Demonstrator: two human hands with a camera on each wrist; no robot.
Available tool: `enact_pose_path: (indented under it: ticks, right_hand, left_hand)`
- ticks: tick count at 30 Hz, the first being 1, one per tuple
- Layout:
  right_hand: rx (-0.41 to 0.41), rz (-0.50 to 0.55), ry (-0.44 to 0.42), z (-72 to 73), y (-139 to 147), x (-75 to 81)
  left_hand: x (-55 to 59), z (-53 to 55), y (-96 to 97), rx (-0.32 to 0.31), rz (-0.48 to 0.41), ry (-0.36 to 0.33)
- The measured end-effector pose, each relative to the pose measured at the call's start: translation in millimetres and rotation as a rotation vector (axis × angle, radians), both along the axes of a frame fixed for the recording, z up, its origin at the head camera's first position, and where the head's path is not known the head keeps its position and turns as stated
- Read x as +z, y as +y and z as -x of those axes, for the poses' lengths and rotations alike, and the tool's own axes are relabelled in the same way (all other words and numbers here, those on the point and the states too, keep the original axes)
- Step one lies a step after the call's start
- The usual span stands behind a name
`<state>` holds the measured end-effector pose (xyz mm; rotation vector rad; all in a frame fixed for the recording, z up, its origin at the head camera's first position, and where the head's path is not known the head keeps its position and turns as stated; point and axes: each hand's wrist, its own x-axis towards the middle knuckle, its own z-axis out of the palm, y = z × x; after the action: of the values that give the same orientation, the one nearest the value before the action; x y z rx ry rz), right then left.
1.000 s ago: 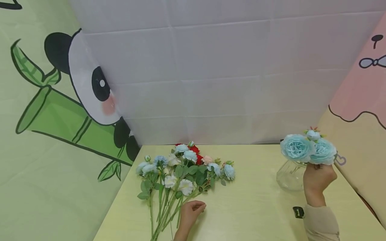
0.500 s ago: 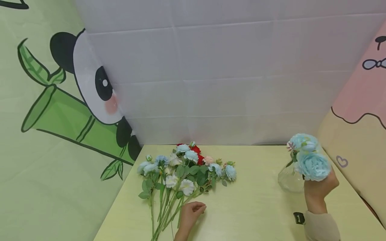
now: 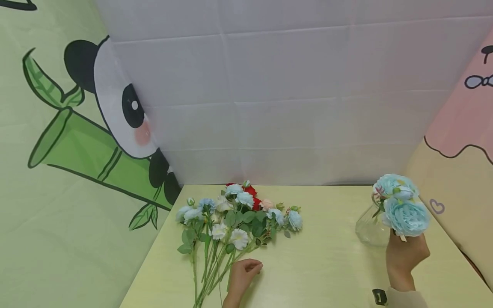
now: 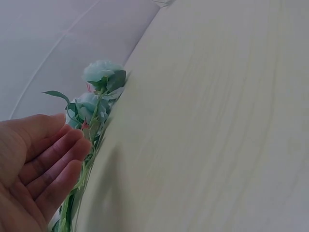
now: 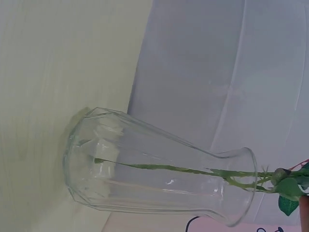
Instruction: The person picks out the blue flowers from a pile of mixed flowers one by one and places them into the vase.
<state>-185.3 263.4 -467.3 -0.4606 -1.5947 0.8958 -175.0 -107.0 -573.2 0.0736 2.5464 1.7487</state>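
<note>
My right hand [image 3: 408, 259] grips a spray of light-blue, peony-like flowers [image 3: 407, 217] just beneath the blooms. Its green stem [image 5: 159, 167] runs through the mouth of a clear glass vase [image 5: 231, 154] and down inside it, the tip close to the base. Only a fingertip [image 5: 304, 212] of that hand shows at the edge of the right wrist view. My left hand [image 3: 244, 276] is idle, fingers loosely curled around nothing, beside the stems of a flower pile. In the left wrist view, blue blooms [image 4: 99, 71] rise behind the fingers.
On the left half of the pale table [image 3: 327, 265] lie several cut flowers: white blooms [image 3: 239, 238], red ones [image 3: 249, 191], a pale pink one [image 3: 266, 204] and light-blue ones. A white cloth wall [image 3: 269, 107] closes off the back; printed cloth flanks both sides.
The blue spray in my right hand has turned about its stem and shifted down and right. My right forearm has drawn slightly toward me. My left hand stays in place.
</note>
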Motion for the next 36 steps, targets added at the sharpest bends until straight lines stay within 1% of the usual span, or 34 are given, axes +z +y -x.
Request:
enact_pose_path:
  ticks: [2, 8, 10, 14, 17, 21, 24, 29, 30, 33, 36]
  right_hand:
    - [0.039, -0.007, 0.044, -1.6, -1, -3.3]
    - [0.081, -0.061, 0.108, -5.9, -3, -9.8]
    - [0.088, -0.082, 0.112, -7.4, -3, -12.3]
    - [0.096, -0.107, 0.092, -11.1, -3, -19.0]
    - [0.103, -0.115, 0.082, -13.4, -3, -26.1]
    - [0.139, -0.102, 0.079, -15.5, -4, -35.7]
    - [0.171, -0.074, 0.014, -17.9, -6, -42.2]
    - [0.211, -0.018, -0.144, -22.4, -10, -50.0]
    - [0.217, -0.012, -0.165, -22.9, -11, -50.9]
    - [0.227, -0.017, -0.235, -25.0, -15, -52.7]
    - [0.213, -0.04, -0.336, -27.2, -17, -54.3]
  left_hand:
    - [-0.1, 0.3, -0.8, 0.005, 0.007, -0.004]
    - [0.5, 0.0, -2.8, 0.017, -0.003, -0.008]
    - [-0.2, -0.1, -3.1, 0.022, -0.002, -0.015]
    - [-1.0, -0.3, -3.3, 0.026, -0.004, -0.019]
    - [-1.2, -0.5, -3.2, 0.03, -0.004, -0.018]
    - [-2.0, -0.5, -3.5, 0.039, -0.001, -0.019]
    - [-2.7, -0.3, -4.3, 0.041, -0.002, -0.022]
    - [-3.1, -0.1, -5.5, 0.047, 0.003, -0.023]
    - [-3.3, 0.0, -5.7, 0.05, 0.006, -0.023]
    - [-3.8, 0.2, -6.6, 0.059, 0.015, -0.026]
    - [-5.1, 0.5, -7.8, 0.063, 0.021, -0.041]
